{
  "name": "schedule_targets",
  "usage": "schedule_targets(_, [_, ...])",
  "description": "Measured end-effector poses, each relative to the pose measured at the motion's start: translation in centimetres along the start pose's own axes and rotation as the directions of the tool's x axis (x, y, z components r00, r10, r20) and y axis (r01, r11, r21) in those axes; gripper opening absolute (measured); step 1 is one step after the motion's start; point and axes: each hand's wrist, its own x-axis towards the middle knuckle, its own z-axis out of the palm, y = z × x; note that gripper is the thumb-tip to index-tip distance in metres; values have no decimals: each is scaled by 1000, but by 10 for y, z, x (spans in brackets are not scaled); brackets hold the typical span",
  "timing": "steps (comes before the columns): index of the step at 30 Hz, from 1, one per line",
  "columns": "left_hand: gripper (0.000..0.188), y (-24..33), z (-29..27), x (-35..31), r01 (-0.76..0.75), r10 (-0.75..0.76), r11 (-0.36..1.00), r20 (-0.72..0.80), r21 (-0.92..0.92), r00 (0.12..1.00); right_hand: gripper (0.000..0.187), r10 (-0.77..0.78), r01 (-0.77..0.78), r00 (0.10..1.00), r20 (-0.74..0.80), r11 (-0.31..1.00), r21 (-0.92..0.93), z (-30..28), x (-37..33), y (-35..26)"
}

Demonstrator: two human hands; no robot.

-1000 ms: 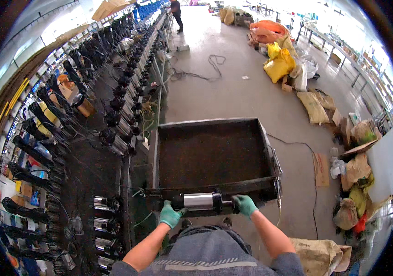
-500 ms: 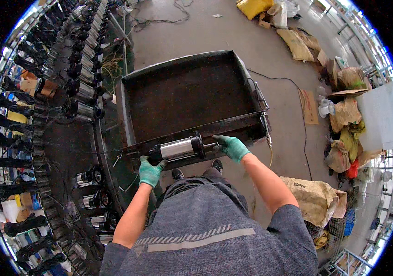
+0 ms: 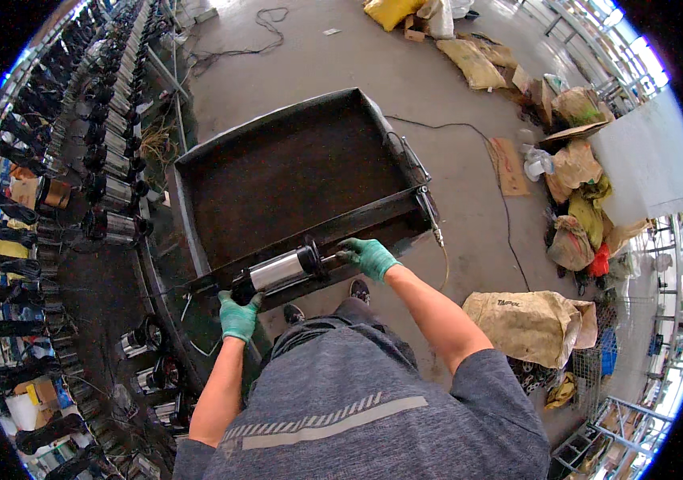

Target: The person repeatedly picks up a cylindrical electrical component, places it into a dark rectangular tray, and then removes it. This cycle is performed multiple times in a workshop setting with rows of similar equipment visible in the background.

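A silver cylindrical motor (image 3: 279, 272) with black end caps lies across the near ledge of a large dark metal tank (image 3: 273, 114). Its left end sits a little closer to me than its right. My left hand (image 3: 237, 317), in a green glove, is closed on the black left end, thumb toward the body. At the other end, my right hand (image 3: 372, 258), gloved alike, has its fingers pinched around the thin shaft that sticks out of the cap. The undersides of both grips are hidden.
On the left, a long rack holds rows of similar motors (image 3: 117, 228) with black coiled cables. A hose (image 3: 447, 268) hangs from the tank's right corner. Sacks (image 3: 521, 324) and cardboard lie along the right, and a cable (image 3: 509, 232) runs over the floor.
The whole view has shifted, so tank, motor and hands appear farther left and slightly turned. Both hands keep their places on the motor and its shaft.
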Motion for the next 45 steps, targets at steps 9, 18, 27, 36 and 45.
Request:
schedule_targets(9, [76,17,-11,-7,40,-40,996,0,80,999,42,104,-394,578,-810,904,-165,-105,-46,54])
schedule_targets(18, [77,32,-16,-10,79,-79,990,-1,121,997,73,283,-348,752,-596,937,7,-155,41,51])
schedule_targets(27, [89,26,-17,-6,60,-66,991,50,123,997,30,259,-265,932,-255,964,13,-112,18,-1])
schedule_targets(36, [98,9,-11,-1,57,-57,974,-7,219,998,22,393,-327,919,25,725,606,-23,3,-5])
schedule_targets(45, [95,34,-18,-3,114,-118,963,4,245,993,20,398,-271,916,-58,718,641,-4,19,8])
